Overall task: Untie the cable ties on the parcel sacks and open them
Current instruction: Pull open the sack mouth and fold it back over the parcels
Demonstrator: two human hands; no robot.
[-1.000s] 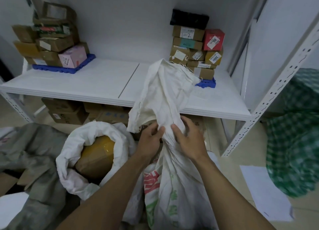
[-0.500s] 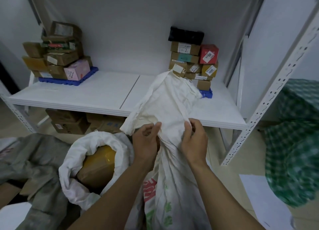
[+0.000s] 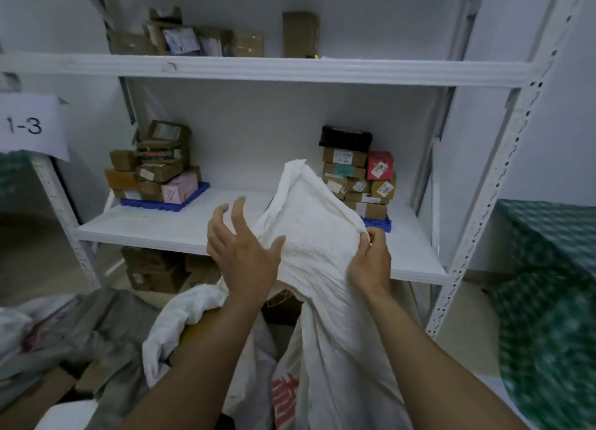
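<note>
A tall white woven parcel sack [image 3: 322, 242] with red and green print low down stands upright in front of me, its mouth spread wide at the top. My right hand [image 3: 371, 262] pinches the sack's right rim. My left hand [image 3: 242, 252] hovers by the sack's left side with fingers spread, holding nothing. No cable tie can be made out. To the left, a second white sack [image 3: 180, 320] lies open with a yellowish parcel inside, mostly hidden behind my left forearm.
White metal shelving [image 3: 161, 229] stands behind, with stacks of cardboard boxes [image 3: 151, 168] on blue pallets left and right [image 3: 358, 178], more boxes above and below. Grey sacks [image 3: 80, 333] lie at the lower left. A green checked bag [image 3: 548, 300] sits at the right.
My hands rose from the sack's bunched neck and pulled apart, so the mouth is spread wider. My left hand let go and opened. The view tilted upward, showing the upper shelf.
</note>
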